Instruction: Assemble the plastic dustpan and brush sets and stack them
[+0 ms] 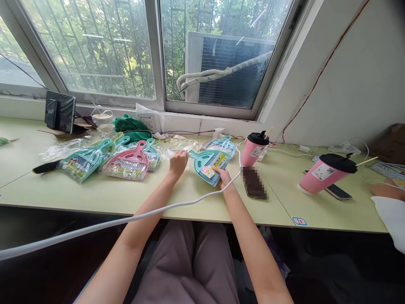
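Note:
My right hand [223, 176] grips the lower right side of a teal toy dustpan-and-brush set [207, 164], which has a printed card on its front. The set is tilted above the table, its handle pointing left toward my left hand [179, 164]. The fingers of my left hand are closed on crinkled clear plastic wrap [191, 147] by the handle end. Behind the held set lies another blue set in plastic [224, 144]. Left of my left hand are a pink wrapped set [129, 162] and several teal and green ones [87, 158].
A black-handled object [47, 166], loose clear plastic [63, 147], a green bag [133, 128] and a propped tablet [60, 112] occupy the left. Pink cups [251, 152] and phones [255, 183] stand or lie right. A white cable [177, 204] crosses in front. Another person's arm [387, 192] rests far right.

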The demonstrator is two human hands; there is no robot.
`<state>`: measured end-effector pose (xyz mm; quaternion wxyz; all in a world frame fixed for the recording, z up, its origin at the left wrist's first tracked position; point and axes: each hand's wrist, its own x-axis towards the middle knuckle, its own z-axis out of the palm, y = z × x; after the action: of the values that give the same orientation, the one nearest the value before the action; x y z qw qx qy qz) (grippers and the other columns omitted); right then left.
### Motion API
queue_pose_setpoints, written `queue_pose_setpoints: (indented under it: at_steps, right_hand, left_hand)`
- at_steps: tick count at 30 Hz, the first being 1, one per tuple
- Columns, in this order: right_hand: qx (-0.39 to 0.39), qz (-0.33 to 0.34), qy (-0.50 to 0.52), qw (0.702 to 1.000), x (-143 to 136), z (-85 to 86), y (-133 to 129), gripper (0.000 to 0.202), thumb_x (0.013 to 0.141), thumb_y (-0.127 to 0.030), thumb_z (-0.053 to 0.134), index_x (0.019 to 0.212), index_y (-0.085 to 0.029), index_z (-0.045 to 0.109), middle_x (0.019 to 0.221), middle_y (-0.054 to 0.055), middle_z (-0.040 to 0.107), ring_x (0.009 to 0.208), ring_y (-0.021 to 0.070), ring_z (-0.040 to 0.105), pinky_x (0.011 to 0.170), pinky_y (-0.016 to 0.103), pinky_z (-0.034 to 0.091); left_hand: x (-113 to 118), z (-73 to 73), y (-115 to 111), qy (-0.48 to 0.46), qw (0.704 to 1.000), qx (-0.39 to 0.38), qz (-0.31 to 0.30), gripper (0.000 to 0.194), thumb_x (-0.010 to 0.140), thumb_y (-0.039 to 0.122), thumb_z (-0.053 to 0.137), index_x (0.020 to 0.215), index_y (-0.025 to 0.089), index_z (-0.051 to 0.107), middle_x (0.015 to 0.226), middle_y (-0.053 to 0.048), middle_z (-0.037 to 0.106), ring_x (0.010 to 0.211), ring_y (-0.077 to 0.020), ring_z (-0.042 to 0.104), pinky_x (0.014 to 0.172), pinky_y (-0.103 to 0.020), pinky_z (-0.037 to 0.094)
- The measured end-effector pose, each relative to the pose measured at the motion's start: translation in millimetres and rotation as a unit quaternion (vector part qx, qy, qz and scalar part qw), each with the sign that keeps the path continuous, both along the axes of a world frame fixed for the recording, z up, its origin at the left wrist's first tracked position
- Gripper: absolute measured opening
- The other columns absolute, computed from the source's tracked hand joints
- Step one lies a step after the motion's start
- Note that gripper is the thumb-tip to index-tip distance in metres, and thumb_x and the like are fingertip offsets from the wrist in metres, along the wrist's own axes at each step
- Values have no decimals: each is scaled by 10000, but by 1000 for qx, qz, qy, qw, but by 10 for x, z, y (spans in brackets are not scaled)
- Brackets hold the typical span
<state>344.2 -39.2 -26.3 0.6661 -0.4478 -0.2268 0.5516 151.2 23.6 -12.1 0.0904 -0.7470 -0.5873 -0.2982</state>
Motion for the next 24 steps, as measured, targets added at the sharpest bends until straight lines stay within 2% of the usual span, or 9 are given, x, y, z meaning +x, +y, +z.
queue_pose_setpoints:
  at_steps: [3,6,11,15,17,19,21,22,24]
  right_hand:
    - [-12,53,-12,998,-51,-16,13,257,657,-56,743,898,-112,672,821,58,755,738,196,712,690,301,611]
    - [13,81,-34,996,-98,-50,37,270,627,-65,772,881,-120,697,861,64,762,752,196,719,701,303,610]
    - [16,39,0,999,-115,-102,80,247,626,-69,765,847,-147,686,835,43,760,769,198,720,704,311,618]
    - [9,-3,48,999,-85,-108,96,267,626,-77,763,859,-167,669,821,32,755,818,213,724,749,340,627]
    - [13,-2,60,998,-75,-108,95,269,630,-82,760,868,-169,669,830,33,755,828,213,725,754,339,627]
    - [34,4,70,997,-72,-106,88,274,644,-98,756,894,-169,672,864,36,757,839,205,725,758,328,625]
    - [64,2,82,995,-74,-100,78,284,660,-118,753,927,-173,672,904,36,758,858,193,723,769,312,620]
    - [77,-2,87,993,-75,-94,73,290,666,-123,752,939,-176,672,919,35,758,868,187,722,776,304,617]
    - [92,-9,96,991,-78,-80,63,294,671,-122,744,950,-177,670,939,33,758,876,179,719,786,295,612]
  left_hand:
    - [32,3,-21,-24,998,34,-37,372,986,255,376,1228,194,651,1313,-128,617,1189,-289,553,883,-381,501]
    - [66,5,-42,-63,992,60,-94,338,965,271,439,1205,237,675,1330,-95,615,1238,-279,523,960,-397,490]
    - [151,-24,-59,-105,976,80,-171,323,947,253,469,1177,289,693,1356,-60,600,1287,-257,497,1070,-420,424]
    - [232,-54,-93,-120,969,105,-189,368,932,296,511,1285,327,609,1503,-47,447,1425,-265,335,1210,-524,127]
    - [277,-61,-124,-188,961,132,-155,562,891,410,588,1427,312,451,1590,-74,284,1480,-292,201,1203,-559,6]
    - [311,-59,-142,-306,935,145,-101,889,797,524,681,1526,276,236,1631,-115,115,1502,-318,84,1201,-550,14]
    - [324,-54,-125,-444,887,94,-80,1093,727,567,738,1546,265,80,1634,-142,22,1500,-326,83,1201,-513,126]
    - [323,-54,-102,-509,855,34,-95,1109,725,568,741,1543,266,55,1630,-154,35,1491,-324,141,1185,-493,204]
    - [314,-65,-31,-611,766,-125,-159,997,766,546,712,1523,245,137,1591,-183,203,1416,-312,345,1110,-461,354]
